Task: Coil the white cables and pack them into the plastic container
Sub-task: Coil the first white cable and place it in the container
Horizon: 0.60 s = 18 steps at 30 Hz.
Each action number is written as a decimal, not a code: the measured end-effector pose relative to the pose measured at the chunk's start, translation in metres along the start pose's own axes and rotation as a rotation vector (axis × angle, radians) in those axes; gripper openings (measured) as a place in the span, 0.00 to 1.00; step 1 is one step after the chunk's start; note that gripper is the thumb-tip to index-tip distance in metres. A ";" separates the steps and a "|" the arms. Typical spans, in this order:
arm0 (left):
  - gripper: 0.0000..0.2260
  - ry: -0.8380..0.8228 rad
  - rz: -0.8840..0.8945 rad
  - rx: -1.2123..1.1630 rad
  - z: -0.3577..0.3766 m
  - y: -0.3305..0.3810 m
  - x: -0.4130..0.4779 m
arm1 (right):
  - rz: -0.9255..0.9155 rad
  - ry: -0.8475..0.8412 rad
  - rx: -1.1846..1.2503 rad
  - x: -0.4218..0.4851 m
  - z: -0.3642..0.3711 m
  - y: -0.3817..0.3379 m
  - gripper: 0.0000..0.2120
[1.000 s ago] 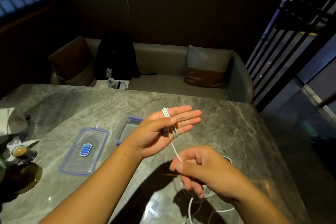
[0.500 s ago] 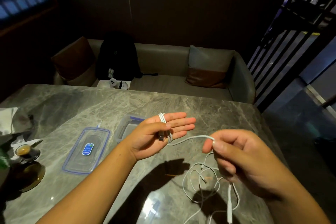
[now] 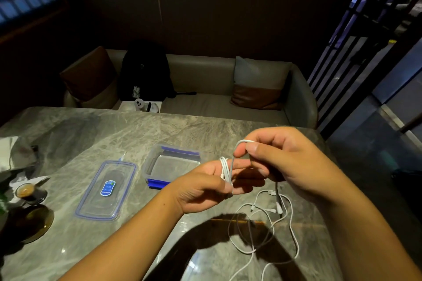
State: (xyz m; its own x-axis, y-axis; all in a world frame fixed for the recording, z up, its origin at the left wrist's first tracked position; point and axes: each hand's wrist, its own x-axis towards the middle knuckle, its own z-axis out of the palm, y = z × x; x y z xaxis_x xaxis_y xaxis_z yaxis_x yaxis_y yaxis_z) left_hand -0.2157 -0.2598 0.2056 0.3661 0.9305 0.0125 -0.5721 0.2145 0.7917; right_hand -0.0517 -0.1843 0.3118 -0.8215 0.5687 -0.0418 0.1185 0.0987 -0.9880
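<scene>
The white cable (image 3: 225, 169) is thin, light and limp. It will not hold a loop unless something pins it, and its smooth jacket looks likely to slide. A few turns are wrapped around the fingers (image 3: 245, 164) of my left hand (image 3: 201, 187), which is raised above the tabletop (image 3: 159, 130). The thumb appears to press the turns down at the near side, though I cannot see the plug under it.

My right hand (image 3: 290, 162) pinches the free run between thumb and forefinger just above those turns, bent into a small arch, with the other fingers curled in. I judge the best hold is right there, close to the coil, with light tension so each turn lies flat.

The loose cables (image 3: 262, 230) trail from that hand in a tangle on the tabletop below it, and they may snag as I draw them up.

The plastic container (image 3: 178, 149) sits open just beyond my left hand, with its lid (image 3: 107, 191) lying flat beside it.
</scene>
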 end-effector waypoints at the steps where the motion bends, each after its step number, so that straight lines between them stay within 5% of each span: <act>1: 0.21 -0.019 0.003 0.011 0.002 0.001 0.000 | -0.007 -0.020 0.003 0.004 0.001 -0.001 0.10; 8: 0.20 0.120 -0.071 -0.047 0.007 -0.001 0.001 | -0.025 -0.065 -0.081 0.037 -0.003 0.003 0.12; 18: 0.21 0.062 -0.054 0.021 0.008 0.001 0.000 | 0.068 0.065 0.039 0.063 -0.029 0.035 0.12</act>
State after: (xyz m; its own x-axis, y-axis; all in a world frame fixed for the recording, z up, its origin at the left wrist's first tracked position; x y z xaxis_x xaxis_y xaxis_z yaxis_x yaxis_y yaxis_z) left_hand -0.2101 -0.2615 0.2109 0.3491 0.9346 -0.0681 -0.5367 0.2589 0.8031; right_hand -0.0828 -0.1216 0.2786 -0.7740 0.6251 -0.1006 0.1499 0.0266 -0.9883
